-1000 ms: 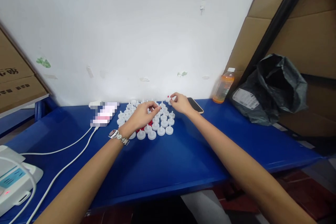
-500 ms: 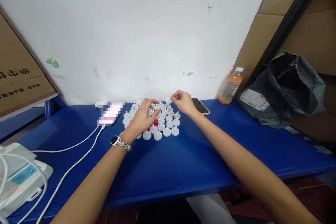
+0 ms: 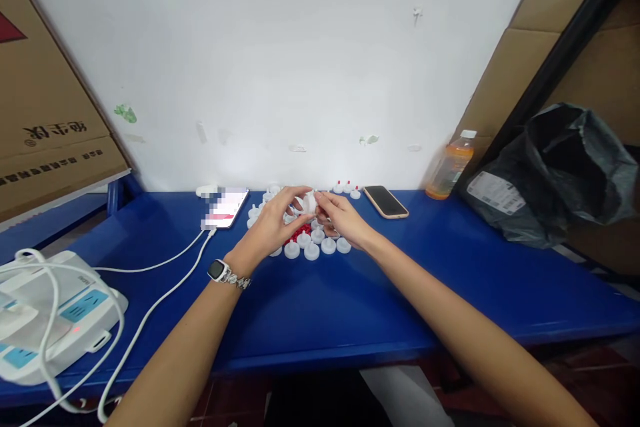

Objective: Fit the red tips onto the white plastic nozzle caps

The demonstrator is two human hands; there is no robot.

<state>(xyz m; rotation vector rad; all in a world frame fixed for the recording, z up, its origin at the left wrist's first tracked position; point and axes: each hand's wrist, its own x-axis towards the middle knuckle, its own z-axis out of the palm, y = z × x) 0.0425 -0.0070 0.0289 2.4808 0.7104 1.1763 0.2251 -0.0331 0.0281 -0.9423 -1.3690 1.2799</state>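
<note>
A white round cap with a spout [image 3: 309, 203] is held up between my two hands, above the other caps. My left hand [image 3: 274, 223] grips it between thumb and fingers from the left. From the right, the closed fingers of my right hand [image 3: 346, 219] meet the same cap; whether they also hold something small is hidden. Below them many white spouted caps [image 3: 311, 251] stand spout up on the table, around a heap of small red tips [image 3: 299, 234]. Behind my right hand, three white caps with red tips [image 3: 348, 187] stand near the wall.
On the blue table [image 3: 320, 313] a phone [image 3: 385, 201] lies right of the caps and a plugged-in phone [image 3: 230, 208] left. A white power strip [image 3: 75, 310] with cables occupies the left. An orange drink bottle [image 3: 451, 165] and black plastic bag [image 3: 545, 180] stand right.
My right hand has moved left and down to my left hand, and the white cap is now between both. The view has shifted slightly, showing the three red-tipped caps at the back.
</note>
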